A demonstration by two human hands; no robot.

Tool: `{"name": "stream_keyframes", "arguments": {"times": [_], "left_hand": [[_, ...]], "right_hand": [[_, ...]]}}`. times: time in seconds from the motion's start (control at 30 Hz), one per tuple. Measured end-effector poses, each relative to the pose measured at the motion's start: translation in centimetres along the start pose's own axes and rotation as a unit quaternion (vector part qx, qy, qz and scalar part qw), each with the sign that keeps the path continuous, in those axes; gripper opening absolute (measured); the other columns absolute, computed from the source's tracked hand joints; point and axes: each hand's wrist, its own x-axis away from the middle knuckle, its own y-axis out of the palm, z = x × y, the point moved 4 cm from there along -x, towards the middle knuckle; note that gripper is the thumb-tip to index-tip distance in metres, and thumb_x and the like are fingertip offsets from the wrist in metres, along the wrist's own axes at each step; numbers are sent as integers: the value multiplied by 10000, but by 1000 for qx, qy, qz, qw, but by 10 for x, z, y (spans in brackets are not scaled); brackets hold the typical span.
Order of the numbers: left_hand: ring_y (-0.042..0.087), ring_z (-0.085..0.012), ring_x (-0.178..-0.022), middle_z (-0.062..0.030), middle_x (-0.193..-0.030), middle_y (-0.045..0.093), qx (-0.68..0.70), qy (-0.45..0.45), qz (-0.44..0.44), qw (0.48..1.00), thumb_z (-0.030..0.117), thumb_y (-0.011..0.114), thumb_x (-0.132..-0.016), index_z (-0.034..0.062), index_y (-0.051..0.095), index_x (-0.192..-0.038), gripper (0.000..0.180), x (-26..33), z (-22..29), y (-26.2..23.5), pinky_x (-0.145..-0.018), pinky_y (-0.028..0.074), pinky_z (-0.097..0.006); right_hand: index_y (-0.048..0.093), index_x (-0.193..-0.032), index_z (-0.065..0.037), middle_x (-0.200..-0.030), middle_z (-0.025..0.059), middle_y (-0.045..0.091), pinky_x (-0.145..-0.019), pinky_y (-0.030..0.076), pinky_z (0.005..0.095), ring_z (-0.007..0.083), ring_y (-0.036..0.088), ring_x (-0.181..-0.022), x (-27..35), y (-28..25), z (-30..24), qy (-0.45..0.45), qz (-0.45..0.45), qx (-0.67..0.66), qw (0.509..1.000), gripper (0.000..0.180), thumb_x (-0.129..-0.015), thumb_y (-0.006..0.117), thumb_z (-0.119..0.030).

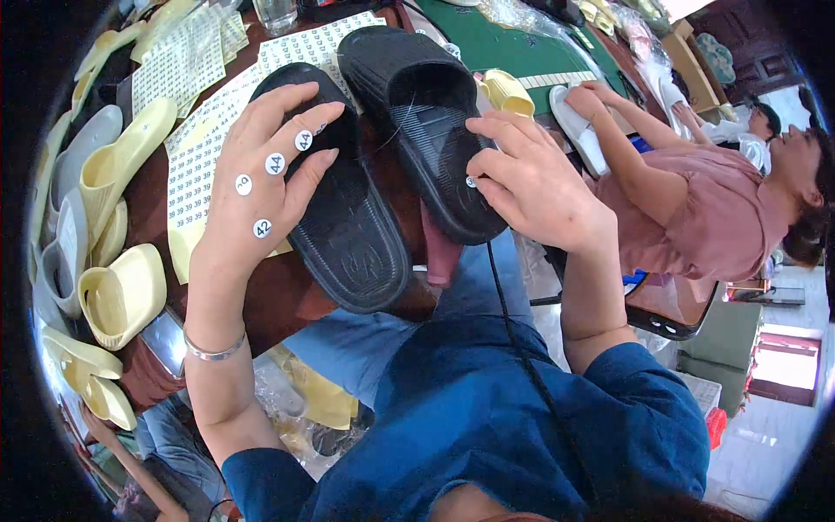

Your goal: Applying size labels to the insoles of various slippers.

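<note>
Two black slide sandals lie side by side before me, soles down. On the left slide (pixel 357 252) rests my left hand (pixel 270 165), its fingers stretched out and apart over the toe end. Several small round white stickers (pixel 262 229) are stuck to the back of that hand. Over the heel part of the right slide (pixel 417 130), my right hand (pixel 539 178) is closed in a pinch. A small round white sticker (pixel 471 182) shows at its fingertips, against the black insole.
Printed sticker sheets (pixel 196 187) lie on the brown table behind and left. Pale yellow slides (pixel 126 291) and grey slides (pixel 61 261) line the left edge. At right a co-worker in a pink top (pixel 670 200) handles a white slide (pixel 578 126). A black cable (pixel 513 322) hangs over my front.
</note>
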Motion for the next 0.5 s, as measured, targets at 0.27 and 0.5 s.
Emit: {"name": "stream_keyframes", "arguments": {"times": [0.27,0.5], "left_hand": [[593,-357,-1177,-138,-1281,623,-5,-1,-4,1000,75,747,-815,119,674,-1234,427,0,-1,-1,-992,485,-435],[593,-370,-1168,-154,-1281,619,21,-12,-3,1000,60,743,-814,97,670,-1229,423,-4,-1,-3,-998,481,-445]], "right_hand": [[648,-997,-57,-1332,177,559,-1055,425,493,407,514,-1256,2,-8,3,-5,22,8,1000,226,-779,675,-4],[675,-961,-69,-1323,182,562,-1048,435,504,400,520,-1258,-1,-13,-4,-9,21,33,999,202,-765,683,-20]]}}
